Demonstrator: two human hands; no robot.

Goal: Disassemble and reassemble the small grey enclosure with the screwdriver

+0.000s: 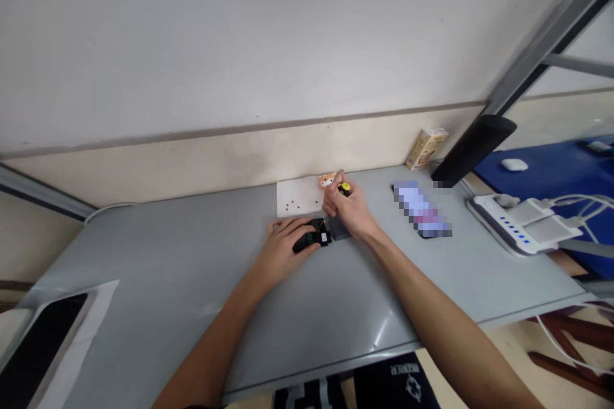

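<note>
My left hand (281, 248) is closed around a small black electronic device (322, 239) on the grey table, thumb on the near side and fingers over the far side. A little green and a white label show on the device. My right hand (354, 209) grips a screwdriver (345, 188) with a yellow-and-black handle. Its thin shaft slants down to the device; whether the tip sits in a screw is too small to tell. Under the right hand lies a dark grey flat piece (339, 229), partly covered. Several tiny dark screws (292, 203) rest on a white sheet (288, 190) just behind.
A phone (419, 208) lies to the right. Beyond it are a power strip (503, 223) with chargers and cables, a small carton (426, 148) and a black cylinder (472, 148). A dark-screened device (45, 339) on white paper sits front left. The wall (215, 160) borders the table's back.
</note>
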